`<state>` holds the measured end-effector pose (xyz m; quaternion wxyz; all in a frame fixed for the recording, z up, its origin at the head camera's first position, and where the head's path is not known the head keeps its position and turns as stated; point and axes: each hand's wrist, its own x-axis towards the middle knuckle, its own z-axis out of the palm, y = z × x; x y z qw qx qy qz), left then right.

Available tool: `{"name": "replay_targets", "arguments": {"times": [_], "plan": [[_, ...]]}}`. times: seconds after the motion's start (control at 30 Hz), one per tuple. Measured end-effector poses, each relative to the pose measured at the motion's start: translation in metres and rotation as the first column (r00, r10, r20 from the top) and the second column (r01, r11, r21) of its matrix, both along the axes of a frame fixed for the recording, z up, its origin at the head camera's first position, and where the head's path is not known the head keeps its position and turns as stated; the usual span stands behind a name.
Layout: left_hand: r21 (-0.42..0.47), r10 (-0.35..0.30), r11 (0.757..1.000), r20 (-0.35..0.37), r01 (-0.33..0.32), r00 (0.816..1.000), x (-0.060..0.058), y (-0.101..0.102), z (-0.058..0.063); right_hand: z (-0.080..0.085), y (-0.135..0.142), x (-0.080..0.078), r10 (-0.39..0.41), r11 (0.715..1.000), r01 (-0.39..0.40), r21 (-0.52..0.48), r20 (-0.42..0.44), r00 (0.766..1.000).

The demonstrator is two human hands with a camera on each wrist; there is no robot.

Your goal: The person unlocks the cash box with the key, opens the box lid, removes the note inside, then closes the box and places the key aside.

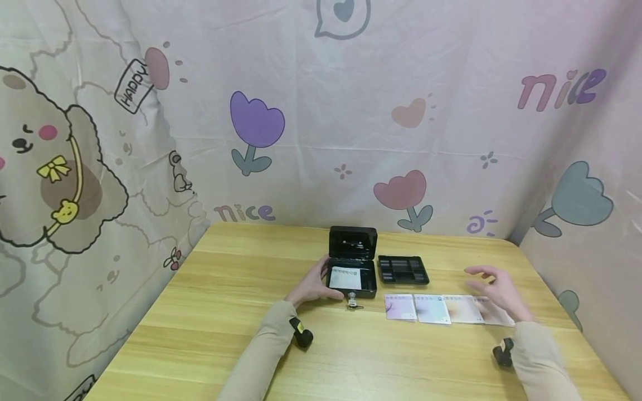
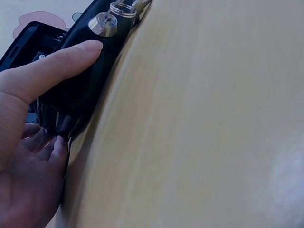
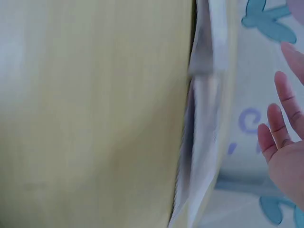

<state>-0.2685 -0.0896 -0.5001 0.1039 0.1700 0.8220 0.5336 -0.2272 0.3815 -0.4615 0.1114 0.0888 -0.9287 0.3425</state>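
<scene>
A small black cash box [image 1: 370, 293] stands on the table with its lid [image 1: 353, 234] raised. Inside it lies a pale paper pad [image 1: 345, 277]. My left hand [image 1: 312, 285] holds the box at its left front corner; in the left wrist view the thumb [image 2: 71, 61] lies along the front, just under the silver lock [image 2: 103, 24], and the fingers are at the side. Keys on a ring [image 1: 354, 306] hang from the lock. Over the right end of a row of paper pads [image 1: 432, 309], my right hand [image 1: 499, 289] is raised, fingers loosely bent, holding nothing.
To the right of the box lies a black compartment tray [image 1: 403, 282]. The pads, in lilac, blue and beige tones, form a row in front of it on the wooden table [image 1: 225, 312]. A printed curtain [image 1: 311, 184] hangs behind the table and at both sides.
</scene>
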Motion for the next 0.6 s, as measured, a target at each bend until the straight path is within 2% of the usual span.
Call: {"name": "replay_targets", "arguments": {"times": [0.1, 0.3, 0.6], "plan": [[-0.003, 0.002, 1.0, 0.0, -0.002, 1.0, 0.001, 0.0, 0.0, 0.003, -0.014, -0.002, 0.009, 0.999, -0.011, -0.031, -0.055, 0.998], [-0.013, 0.005, 1.0, -0.003, -0.005, 1.0, 0.001, 0.0, 0.0, 0.009, -0.041, -0.004, 0.041, 0.997, -0.046, -0.058, -0.079, 0.996], [-0.009, 0.004, 1.0, 0.005, -0.004, 1.0, 0.002, 0.0, 0.001, 0.01, -0.086, -0.008, 0.18, 0.978, -0.186, -0.092, -0.076, 0.981]]}}
